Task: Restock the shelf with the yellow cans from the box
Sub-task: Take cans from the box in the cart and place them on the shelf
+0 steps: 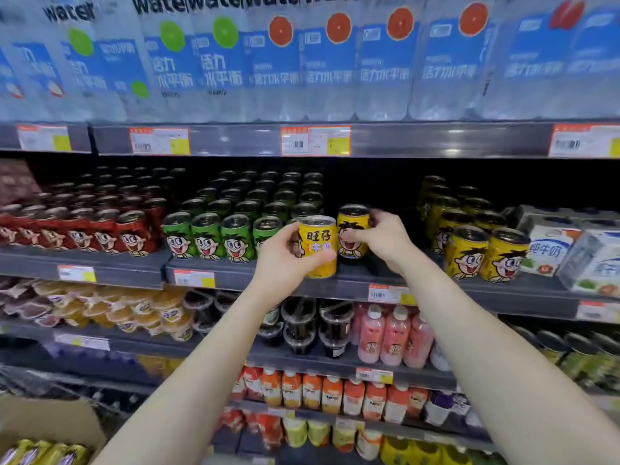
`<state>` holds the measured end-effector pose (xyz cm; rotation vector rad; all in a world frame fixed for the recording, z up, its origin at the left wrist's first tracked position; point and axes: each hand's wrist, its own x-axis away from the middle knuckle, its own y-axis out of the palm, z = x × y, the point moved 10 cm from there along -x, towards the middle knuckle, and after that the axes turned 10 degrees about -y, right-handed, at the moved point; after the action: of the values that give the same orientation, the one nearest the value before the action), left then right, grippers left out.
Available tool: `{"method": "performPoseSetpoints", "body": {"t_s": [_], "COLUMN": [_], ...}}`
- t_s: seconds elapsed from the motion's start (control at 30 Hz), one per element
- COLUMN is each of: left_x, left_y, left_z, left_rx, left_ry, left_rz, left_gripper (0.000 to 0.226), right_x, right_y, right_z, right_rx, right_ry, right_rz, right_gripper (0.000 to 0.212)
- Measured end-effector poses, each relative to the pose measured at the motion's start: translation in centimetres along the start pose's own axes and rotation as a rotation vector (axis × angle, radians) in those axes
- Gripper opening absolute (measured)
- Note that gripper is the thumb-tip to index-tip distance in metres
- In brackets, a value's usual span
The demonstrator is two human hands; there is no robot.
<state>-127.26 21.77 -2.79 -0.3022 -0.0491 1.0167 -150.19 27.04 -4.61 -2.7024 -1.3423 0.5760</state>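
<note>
My left hand is shut on a yellow can, holding it at the front lip of the middle shelf. Just behind and to the right, my right hand grips a second yellow can that stands on the shelf in the gap between the green cans and the yellow cans standing at the right. The cardboard box sits at the bottom left with several yellow cans showing inside.
Red cans fill the shelf's left end and milk cartons its right end. Water bottle packs stand on the shelf above. Jelly cups, pink bottles and orange bottles line the lower shelves.
</note>
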Motion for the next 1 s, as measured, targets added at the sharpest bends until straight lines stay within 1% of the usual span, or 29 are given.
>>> {"method": "performPoseSetpoints", "body": {"t_s": [0.17,0.27,0.37,0.43,0.53,0.67,0.87,1.0], "left_x": [-0.9,-1.3,-1.7,-1.8,-1.9,-2.0,-1.9,-1.6], "left_y": [0.6,0.8,0.6,0.5,0.3,0.1,-0.4,-0.3], "left_z": [-1.7,-2.2,-2.0,-1.7,-1.2,-1.0,-0.3,0.4], "left_rx": [-0.006,0.008,0.023,0.034,0.020,-0.003,0.040,0.062], "left_ry": [0.012,0.021,0.045,0.065,0.086,0.093,0.101,0.127], "left_rz": [-0.016,-0.035,-0.032,-0.031,-0.055,-0.093,-0.122,-0.147], "left_gripper": [0.061,0.063,0.057,0.051,0.050,0.050,0.048,0.049], "right_x": [-1.4,-2.4,-3.3,-4.2,-6.4,-9.2,-11.8,-13.5], "right_y": [0.3,0.6,1.1,1.4,1.4,0.9,0.7,0.8], "right_z": [3.2,4.2,4.4,4.7,5.5,6.3,7.1,7.7], "right_rx": [0.034,0.011,-0.027,-0.028,0.028,0.155,0.117,0.144], "right_ry": [-0.003,-0.021,-0.044,-0.059,-0.050,-0.018,-0.009,-0.016], "right_rz": [0.018,0.021,0.018,0.007,0.039,0.073,0.113,0.141], "right_gripper": [0.060,0.058,0.058,0.064,0.072,0.069,0.072,0.071]}}
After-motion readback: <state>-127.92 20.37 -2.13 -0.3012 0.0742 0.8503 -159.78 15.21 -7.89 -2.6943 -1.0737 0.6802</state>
